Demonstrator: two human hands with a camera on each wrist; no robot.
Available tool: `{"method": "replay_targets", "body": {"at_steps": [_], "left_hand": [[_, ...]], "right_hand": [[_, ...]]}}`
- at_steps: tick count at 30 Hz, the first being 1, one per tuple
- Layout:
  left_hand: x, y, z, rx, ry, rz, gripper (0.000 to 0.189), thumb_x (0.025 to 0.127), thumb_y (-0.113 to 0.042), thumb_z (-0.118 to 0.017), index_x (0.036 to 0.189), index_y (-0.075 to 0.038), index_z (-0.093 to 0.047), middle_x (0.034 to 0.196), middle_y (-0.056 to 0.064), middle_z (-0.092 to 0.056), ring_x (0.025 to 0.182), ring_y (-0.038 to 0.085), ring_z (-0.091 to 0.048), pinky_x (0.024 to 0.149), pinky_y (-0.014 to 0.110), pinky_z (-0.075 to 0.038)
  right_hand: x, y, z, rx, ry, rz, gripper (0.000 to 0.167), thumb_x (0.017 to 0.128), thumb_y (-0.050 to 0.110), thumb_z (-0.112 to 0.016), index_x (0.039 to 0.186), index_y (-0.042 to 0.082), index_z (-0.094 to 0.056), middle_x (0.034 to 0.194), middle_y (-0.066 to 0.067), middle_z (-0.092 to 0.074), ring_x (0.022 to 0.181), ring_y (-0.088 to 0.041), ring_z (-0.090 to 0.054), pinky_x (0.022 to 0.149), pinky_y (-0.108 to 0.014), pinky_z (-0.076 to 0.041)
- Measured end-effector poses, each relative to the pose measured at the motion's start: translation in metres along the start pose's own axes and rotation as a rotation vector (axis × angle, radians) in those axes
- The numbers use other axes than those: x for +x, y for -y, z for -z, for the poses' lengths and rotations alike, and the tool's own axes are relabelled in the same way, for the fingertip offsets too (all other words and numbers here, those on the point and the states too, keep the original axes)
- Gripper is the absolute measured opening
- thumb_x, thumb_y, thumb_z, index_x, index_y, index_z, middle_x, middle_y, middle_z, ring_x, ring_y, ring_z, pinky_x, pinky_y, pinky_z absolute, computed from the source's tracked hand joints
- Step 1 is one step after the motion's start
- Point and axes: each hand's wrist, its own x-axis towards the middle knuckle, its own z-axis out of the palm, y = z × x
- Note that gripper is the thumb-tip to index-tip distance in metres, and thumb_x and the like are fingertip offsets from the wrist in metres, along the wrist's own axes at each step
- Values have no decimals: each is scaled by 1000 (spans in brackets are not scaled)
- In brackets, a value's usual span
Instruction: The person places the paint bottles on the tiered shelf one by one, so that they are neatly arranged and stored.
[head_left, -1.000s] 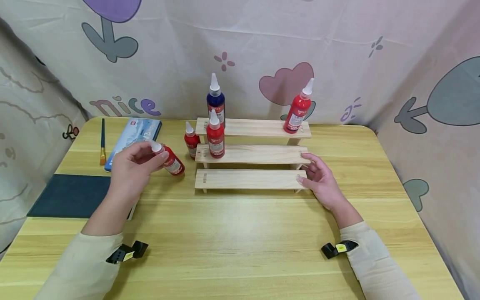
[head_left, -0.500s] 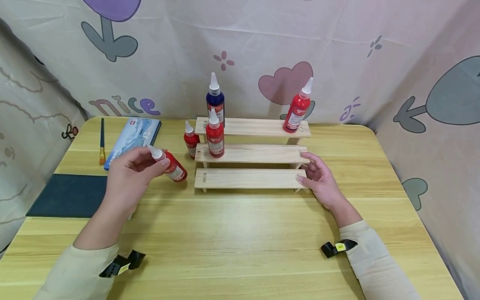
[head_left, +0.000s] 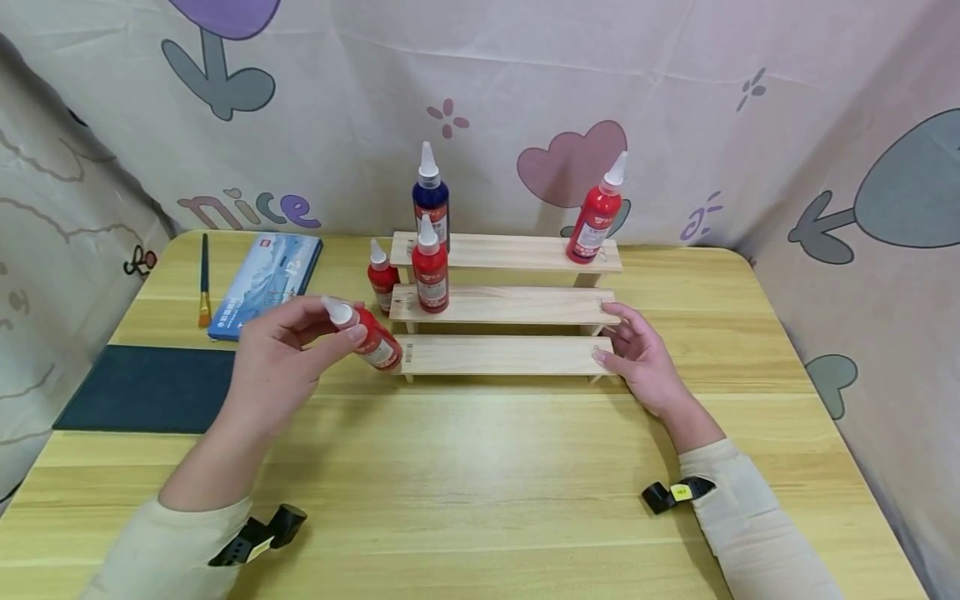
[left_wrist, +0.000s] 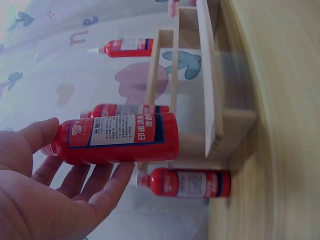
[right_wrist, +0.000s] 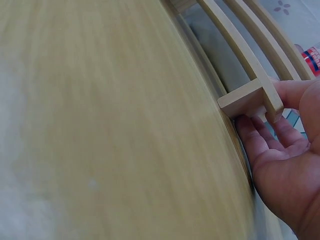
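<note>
In my left hand (head_left: 279, 360), thumb and fingers pinch a red squeeze bottle (head_left: 379, 343) near its white pointed cap. It tilts, base toward the right, overlapping the left end of the lowest shelf in the head view. The left wrist view shows the label of this bottle (left_wrist: 120, 137) facing the camera. My right hand (head_left: 641, 362) grips the right end of a three-step wooden rack (head_left: 510, 357), thumb and fingers around the shelf ends. A red bottle (head_left: 432, 279) stands on the middle step. The top step bears a blue bottle (head_left: 431, 198) at left and a red bottle (head_left: 593, 223) at right.
Another red bottle (head_left: 382, 282) stands on the table (head_left: 480, 483) beside the rack's left end. Farther left lie a blue box (head_left: 262, 275), a paintbrush (head_left: 205, 283) and a dark flat board (head_left: 146, 390). A printed cloth (head_left: 345, 108) hangs behind.
My left hand has moved right and slightly toward me, bringing the red bottle to the lowest shelf's left end. My right hand stays at the rack.
</note>
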Motion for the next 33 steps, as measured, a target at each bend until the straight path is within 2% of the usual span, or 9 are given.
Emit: {"method": "replay_targets", "body": {"at_steps": [8,14,23,33], "left_hand": [[3,-11,-15,-23,40,-23,32,92,-19,-75,122,-8,-69,119,4,-66,108,19,-60,85,21,-52],[7,-20,-24,-56,65,-72,29,91,-16,-76,118,-7,-70,115,1,-67,106,18,-62,88,26,-52],[12,-34,-39,-106,114,-127,26,90,-11,-77,114,-5,-71,110,3,-68,102,20,-62,86,29,-54],[17,-46,-54,-168,179,-143,28,87,-10,-79,114,-8,-72,112,1,-66,103,20,-62,85,39,-56]], "right_hand": [[0,-1,1,-3,-4,-2,69,87,-20,-62,147,7,-42,140,-17,-51,127,-29,-49,100,-30,-45],[0,-1,1,-8,-1,-7,69,87,-19,-63,148,7,-42,141,-18,-50,127,-29,-49,101,-30,-45],[-1,-2,2,-11,-4,1,69,87,-20,-62,147,7,-43,138,-16,-52,126,-30,-49,101,-29,-45],[0,-3,1,-1,1,1,69,87,-19,-62,147,7,-42,138,-15,-52,126,-29,-50,100,-29,-46]]}}
